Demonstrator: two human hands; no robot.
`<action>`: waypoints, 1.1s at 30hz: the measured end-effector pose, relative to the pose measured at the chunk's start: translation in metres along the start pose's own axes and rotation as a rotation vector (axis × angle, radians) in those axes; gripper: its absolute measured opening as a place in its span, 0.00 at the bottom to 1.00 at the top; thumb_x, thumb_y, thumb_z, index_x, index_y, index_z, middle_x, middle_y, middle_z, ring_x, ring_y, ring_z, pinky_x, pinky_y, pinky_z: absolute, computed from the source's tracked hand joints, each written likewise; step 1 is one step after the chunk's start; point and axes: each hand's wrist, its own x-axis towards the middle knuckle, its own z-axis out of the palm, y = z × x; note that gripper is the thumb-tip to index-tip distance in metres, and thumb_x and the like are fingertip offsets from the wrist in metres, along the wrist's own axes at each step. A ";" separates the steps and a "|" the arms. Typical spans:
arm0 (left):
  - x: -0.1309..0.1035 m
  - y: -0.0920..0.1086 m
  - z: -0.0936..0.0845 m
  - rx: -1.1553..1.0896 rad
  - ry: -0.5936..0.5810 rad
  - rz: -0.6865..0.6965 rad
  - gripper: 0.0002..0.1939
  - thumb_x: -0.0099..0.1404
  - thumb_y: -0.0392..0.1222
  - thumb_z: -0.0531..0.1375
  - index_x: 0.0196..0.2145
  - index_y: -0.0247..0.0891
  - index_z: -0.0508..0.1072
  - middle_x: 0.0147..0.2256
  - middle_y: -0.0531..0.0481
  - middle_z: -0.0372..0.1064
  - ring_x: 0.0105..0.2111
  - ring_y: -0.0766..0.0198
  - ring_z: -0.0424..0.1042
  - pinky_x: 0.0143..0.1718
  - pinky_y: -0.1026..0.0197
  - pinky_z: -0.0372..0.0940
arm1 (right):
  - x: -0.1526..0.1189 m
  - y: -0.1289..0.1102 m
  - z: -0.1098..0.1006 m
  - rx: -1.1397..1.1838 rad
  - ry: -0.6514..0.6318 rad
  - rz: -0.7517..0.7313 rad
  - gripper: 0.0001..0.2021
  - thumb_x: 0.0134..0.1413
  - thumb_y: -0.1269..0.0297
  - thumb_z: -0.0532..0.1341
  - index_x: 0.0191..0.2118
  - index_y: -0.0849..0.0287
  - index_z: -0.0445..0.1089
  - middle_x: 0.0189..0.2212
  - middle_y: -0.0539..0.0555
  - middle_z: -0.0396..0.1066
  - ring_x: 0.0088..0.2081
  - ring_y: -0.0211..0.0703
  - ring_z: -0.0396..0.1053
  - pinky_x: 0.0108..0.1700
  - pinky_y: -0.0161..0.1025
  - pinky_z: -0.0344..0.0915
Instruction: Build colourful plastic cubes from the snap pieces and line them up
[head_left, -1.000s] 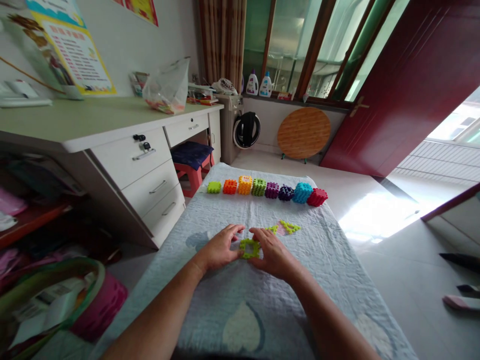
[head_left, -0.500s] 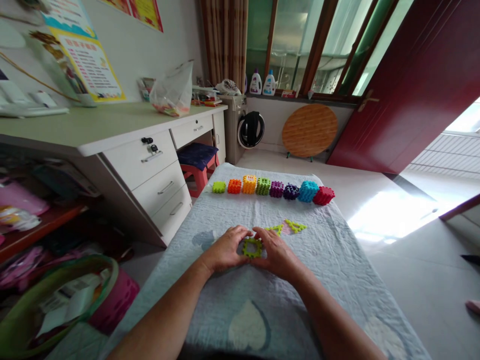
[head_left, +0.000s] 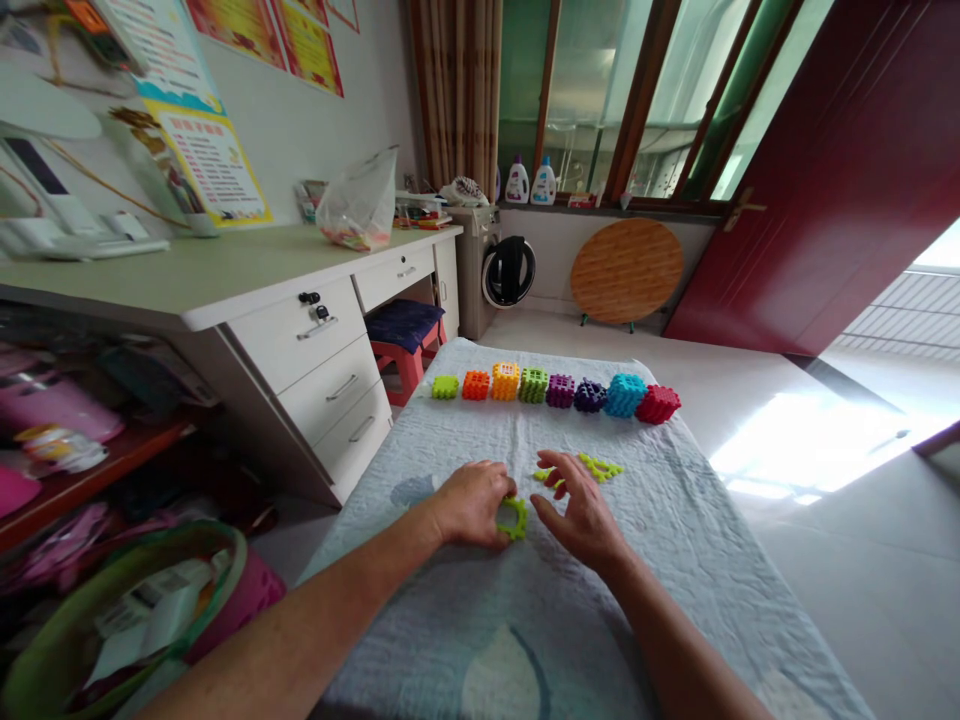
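Note:
My left hand (head_left: 474,503) is closed around the left side of a lime-green square frame piece (head_left: 522,520) with notched edges. To the right of it, my right hand (head_left: 579,512) is open, thumb and fingers apart, and holds nothing. Just beyond its fingers lie lime-green triangular pieces (head_left: 602,467) on the cloth, one of them partly hidden by the hand. Farther back, a row of coloured plastic blocks stands across the table, from a light green block (head_left: 445,387) at the left to a red block (head_left: 658,403) at the right.
A quilted light-blue cloth (head_left: 675,560) covers the table. To the left are a white desk (head_left: 296,350) with drawers, a stool (head_left: 405,325) and a green-rimmed basket (head_left: 247,560). A round wooden tabletop (head_left: 628,270) leans at the back wall, near a red door (head_left: 817,200).
My right hand has let go of the green square frame and moved right, toward the triangular pieces. My left hand still holds the frame. The camera view has shifted slightly.

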 end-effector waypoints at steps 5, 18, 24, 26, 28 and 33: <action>0.004 -0.073 -0.024 -0.035 0.259 -0.104 0.21 0.47 0.46 0.63 0.40 0.39 0.73 0.37 0.49 0.69 0.37 0.59 0.69 0.42 0.60 0.63 | -0.001 0.001 0.000 0.022 -0.011 0.017 0.20 0.48 0.71 0.59 0.49 0.56 0.61 0.41 0.55 0.66 0.36 0.39 0.65 0.34 0.38 0.67; 0.063 -0.208 -0.065 0.101 0.259 -0.393 0.28 0.43 0.48 0.62 0.43 0.34 0.73 0.40 0.45 0.68 0.40 0.55 0.70 0.43 0.62 0.63 | 0.000 0.002 -0.002 0.001 -0.086 0.055 0.14 0.48 0.72 0.57 0.44 0.58 0.64 0.36 0.53 0.68 0.31 0.37 0.65 0.35 0.37 0.64; 0.075 -0.210 -0.066 0.118 0.161 -0.392 0.27 0.43 0.47 0.61 0.43 0.36 0.73 0.40 0.47 0.69 0.40 0.56 0.69 0.42 0.63 0.61 | 0.001 0.004 -0.002 -0.002 -0.119 0.064 0.14 0.48 0.72 0.57 0.43 0.57 0.64 0.36 0.53 0.67 0.30 0.37 0.65 0.36 0.39 0.64; 0.077 -0.211 -0.066 0.115 0.139 -0.402 0.27 0.42 0.46 0.61 0.43 0.36 0.73 0.40 0.47 0.69 0.40 0.56 0.69 0.42 0.63 0.61 | 0.001 0.004 -0.002 -0.002 -0.127 0.069 0.13 0.48 0.72 0.57 0.43 0.57 0.64 0.36 0.53 0.67 0.31 0.37 0.65 0.36 0.39 0.64; 0.078 -0.212 -0.065 0.110 0.124 -0.413 0.27 0.42 0.47 0.61 0.42 0.35 0.73 0.40 0.46 0.69 0.40 0.56 0.69 0.41 0.63 0.62 | 0.001 0.004 -0.003 -0.001 -0.132 0.074 0.13 0.48 0.73 0.57 0.43 0.58 0.64 0.35 0.52 0.67 0.31 0.37 0.65 0.36 0.38 0.63; 0.078 -0.215 -0.061 0.076 0.096 -0.419 0.33 0.40 0.48 0.63 0.46 0.36 0.71 0.43 0.46 0.69 0.41 0.55 0.69 0.41 0.63 0.62 | 0.001 0.004 -0.004 0.005 -0.133 0.072 0.14 0.48 0.73 0.57 0.43 0.58 0.64 0.35 0.52 0.67 0.31 0.37 0.65 0.36 0.37 0.63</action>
